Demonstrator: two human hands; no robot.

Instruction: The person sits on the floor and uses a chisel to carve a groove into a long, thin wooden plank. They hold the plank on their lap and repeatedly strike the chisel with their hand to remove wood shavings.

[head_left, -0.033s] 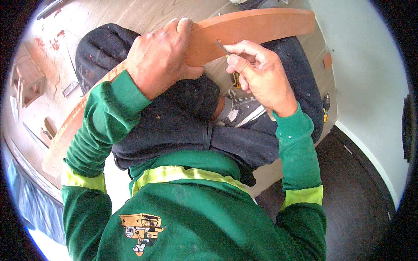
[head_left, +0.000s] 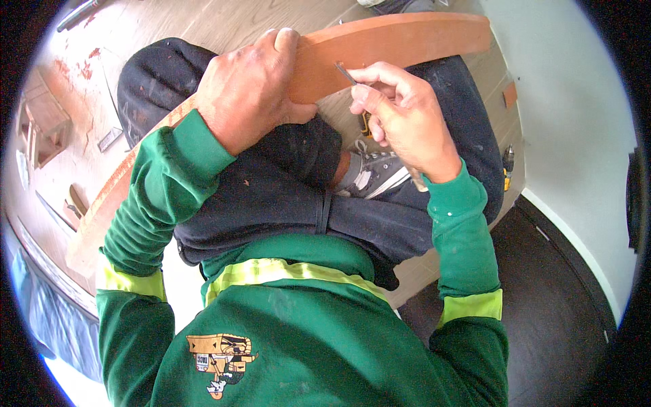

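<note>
A long, curved reddish-brown wooden board lies across my raised knees, running from lower left to upper right. My left hand is clamped over its middle, with the thumb on the near edge. In my right hand is a slim tool with a thin dark metal shaft, pinched between thumb and fingers. Its tip meets the board's face at a small mark. My palm hides most of the tool. A pale piece shows below the palm; I cannot tell whether it is the handle.
A wooden box-like piece stands on the floor at the left, near red shavings. A hand plane-like tool lies below it. A yellow and black tool rests by the white wall at right. My shoe is under the right hand.
My right hand has turned very slightly with the slim tool, and less yellow and black shows behind its fingers. The left hand and the board stay put.
</note>
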